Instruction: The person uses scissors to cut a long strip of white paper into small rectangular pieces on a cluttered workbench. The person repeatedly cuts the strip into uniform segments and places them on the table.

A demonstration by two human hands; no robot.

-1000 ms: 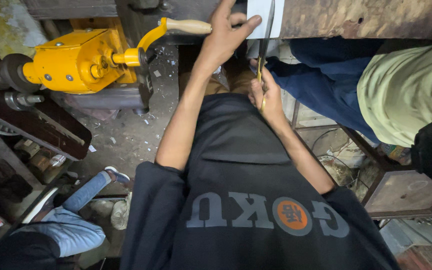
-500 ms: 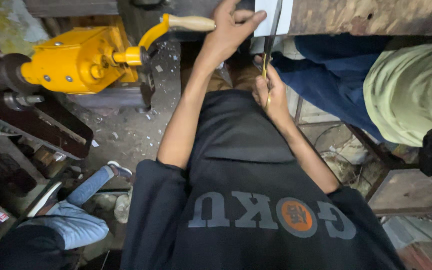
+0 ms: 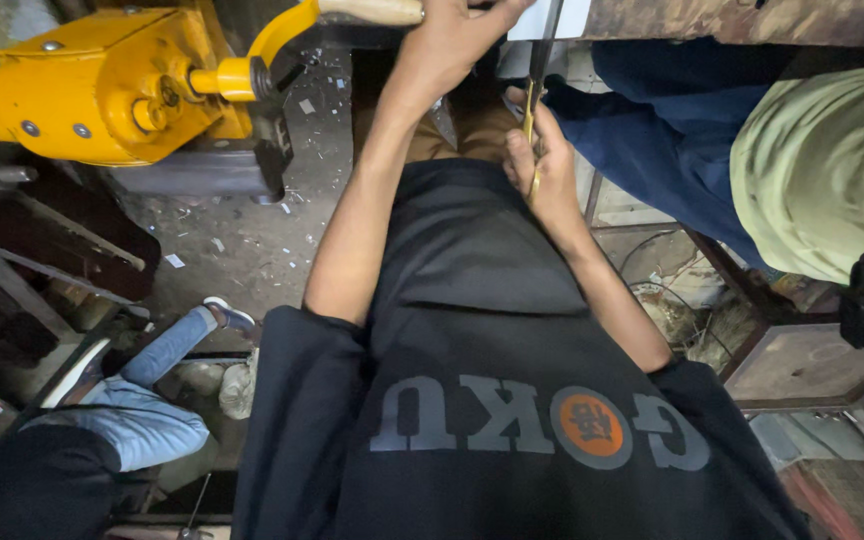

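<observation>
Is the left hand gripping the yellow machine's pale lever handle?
Yes, the left hand is closed around the pale handle on the yellow lever.

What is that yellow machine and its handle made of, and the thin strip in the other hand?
Yellow machine: probably painted metal, with bolt heads and a glossy coat. Handle grip under the left hand: looks like pale bare wood. Strip in the right hand: probably thin metal, brassy edge.

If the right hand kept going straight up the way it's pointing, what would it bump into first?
Probably the rusty bench edge above it. The right hand points up along the thin metal strip it holds, which runs to that edge. Depth is hard to judge here.
</observation>
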